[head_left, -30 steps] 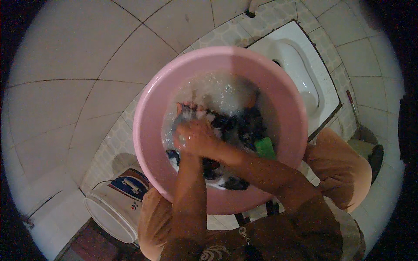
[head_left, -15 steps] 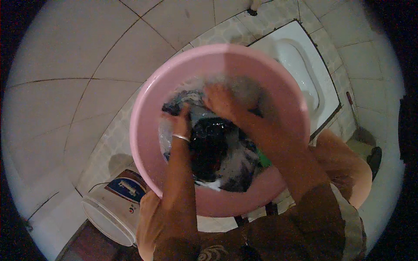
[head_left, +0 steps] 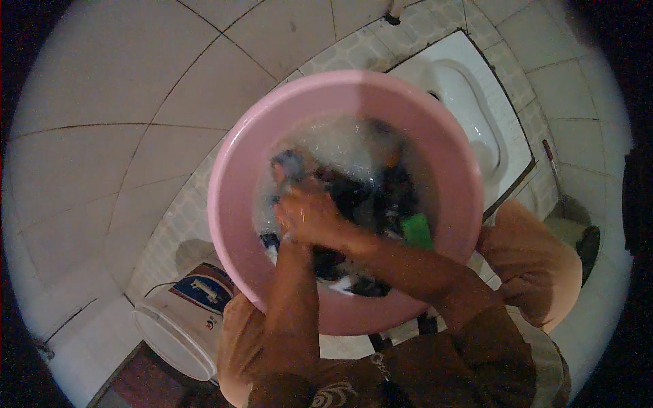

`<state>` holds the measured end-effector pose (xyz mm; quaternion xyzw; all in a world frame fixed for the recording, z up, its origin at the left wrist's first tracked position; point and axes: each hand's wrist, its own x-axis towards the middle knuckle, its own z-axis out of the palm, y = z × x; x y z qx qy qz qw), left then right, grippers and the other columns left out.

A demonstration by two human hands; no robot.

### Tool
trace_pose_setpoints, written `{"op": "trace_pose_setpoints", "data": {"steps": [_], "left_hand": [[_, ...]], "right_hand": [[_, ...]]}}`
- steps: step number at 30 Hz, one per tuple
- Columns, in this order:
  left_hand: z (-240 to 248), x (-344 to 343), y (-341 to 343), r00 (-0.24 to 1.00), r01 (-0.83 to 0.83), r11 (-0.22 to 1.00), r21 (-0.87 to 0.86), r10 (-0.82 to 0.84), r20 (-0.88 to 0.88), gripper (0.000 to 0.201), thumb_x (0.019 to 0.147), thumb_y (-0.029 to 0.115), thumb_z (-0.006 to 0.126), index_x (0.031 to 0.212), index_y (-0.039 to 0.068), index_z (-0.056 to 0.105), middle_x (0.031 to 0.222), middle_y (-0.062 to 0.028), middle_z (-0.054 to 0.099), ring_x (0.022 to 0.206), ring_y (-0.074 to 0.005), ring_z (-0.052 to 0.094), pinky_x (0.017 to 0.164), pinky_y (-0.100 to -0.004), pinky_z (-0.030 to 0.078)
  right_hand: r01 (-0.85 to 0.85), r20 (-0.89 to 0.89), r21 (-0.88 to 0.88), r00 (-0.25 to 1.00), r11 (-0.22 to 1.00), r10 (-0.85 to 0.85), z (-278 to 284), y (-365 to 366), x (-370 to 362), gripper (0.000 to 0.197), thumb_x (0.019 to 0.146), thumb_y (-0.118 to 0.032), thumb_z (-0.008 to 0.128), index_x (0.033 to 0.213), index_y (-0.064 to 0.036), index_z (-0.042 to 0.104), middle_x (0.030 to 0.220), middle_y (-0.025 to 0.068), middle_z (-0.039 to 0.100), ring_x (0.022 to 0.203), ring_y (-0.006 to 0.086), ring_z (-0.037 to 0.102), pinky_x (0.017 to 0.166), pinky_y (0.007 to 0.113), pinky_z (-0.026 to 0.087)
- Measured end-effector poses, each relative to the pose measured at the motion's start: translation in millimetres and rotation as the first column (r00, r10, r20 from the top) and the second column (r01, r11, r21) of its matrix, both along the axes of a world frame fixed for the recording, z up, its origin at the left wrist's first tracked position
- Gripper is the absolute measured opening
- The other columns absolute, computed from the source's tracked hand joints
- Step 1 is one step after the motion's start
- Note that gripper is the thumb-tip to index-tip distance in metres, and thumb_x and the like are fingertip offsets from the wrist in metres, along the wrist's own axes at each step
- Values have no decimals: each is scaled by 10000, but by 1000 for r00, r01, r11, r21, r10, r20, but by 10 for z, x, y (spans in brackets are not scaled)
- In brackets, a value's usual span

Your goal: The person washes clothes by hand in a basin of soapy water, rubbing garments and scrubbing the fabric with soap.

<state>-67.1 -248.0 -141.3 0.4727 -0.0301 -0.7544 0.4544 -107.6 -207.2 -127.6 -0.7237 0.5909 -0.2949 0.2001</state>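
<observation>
Down into the pink tub (head_left: 228, 183) at mid-frame, with right hand (head_left: 315, 217) laid across left hand (head_left: 281, 216) just left of centre, right against the dark clothes (head_left: 350, 197)! Too blurred to tell the closeness of either grip, or any sure hold on cloth. Look at those clothes: soaked, bunched through the middle of the tub, in cloudy, sudsy water (head_left: 333, 136). Spot a green block (head_left: 416, 231) beside the right forearm (head_left: 408, 268), near the tub's right wall. Note, too, a white bucket (head_left: 160, 333) at lower left and a squat toilet (head_left: 500, 112) at upper right.
</observation>
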Motion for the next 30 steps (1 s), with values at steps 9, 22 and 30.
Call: {"op": "trace_pose_setpoints", "data": {"steps": [9,22,30], "left_hand": [[-18,198,98,922,-324,946,13,319,-221,421,868,360,403,1174,77,461,1149,-73,520,1035,-249,501,892,-387,399],[-518,418,48,982,176,983,-41,-179,-58,434,855,429,433,1080,64,503,1002,-80,559,1013,-235,480,843,-402,399],[-711,587,-51,551,200,863,-464,-490,-675,526,843,501,416,1164,87,456,983,-80,554,955,-237,520,862,-361,418]], "right_hand": [[204,191,33,960,978,-206,-338,-983,-536,270,756,-280,535,769,-17,592,876,175,573,852,362,540,770,461,421],[204,336,680,767,704,-546,-711,-432,-609,257,733,-163,557,953,-35,594,975,206,575,882,325,571,741,387,466],[4,36,43,999,999,-6,419,31,-6,233,710,-270,587,757,-43,557,830,140,537,813,327,554,686,421,467]]}}
